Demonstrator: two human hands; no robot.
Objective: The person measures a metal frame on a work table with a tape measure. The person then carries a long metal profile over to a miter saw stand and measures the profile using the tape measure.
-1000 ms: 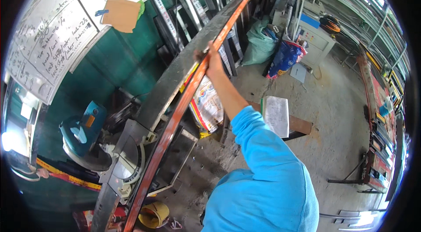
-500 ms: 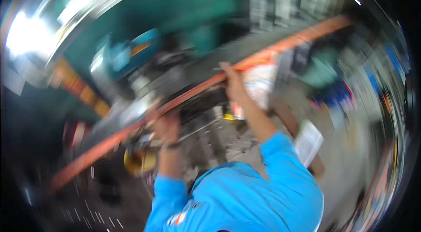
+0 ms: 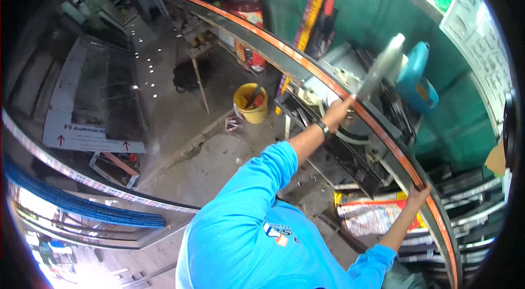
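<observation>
A long, dark profile bar with an orange strip along it [image 3: 306, 62] runs from the far upper left to the lower right, curved by the lens. My left hand [image 3: 339, 114] is closed on its near edge, beside a power saw with a blue body [image 3: 418, 81] and a pale blade guard [image 3: 385, 62]. Further along the bar, to the right, my right hand [image 3: 418, 197] grips the same edge, fingers partly hidden. The bar crosses over the saw's base, between my left hand and the blue body.
On the floor stands a yellow bucket [image 3: 261, 117] with tools inside. A printed sack [image 3: 366, 217] lies below the bar near my right forearm. Several profiles [image 3: 476, 201] are stacked at right. A yellow level-like bar [image 3: 307, 21] leans by the green wall. Blue lengths [image 3: 82, 196] lie at left.
My view has swung left, so the bar now slopes down to the right. Both hands stay on or near the bar; the earlier frame is blurred, so finger changes are unclear.
</observation>
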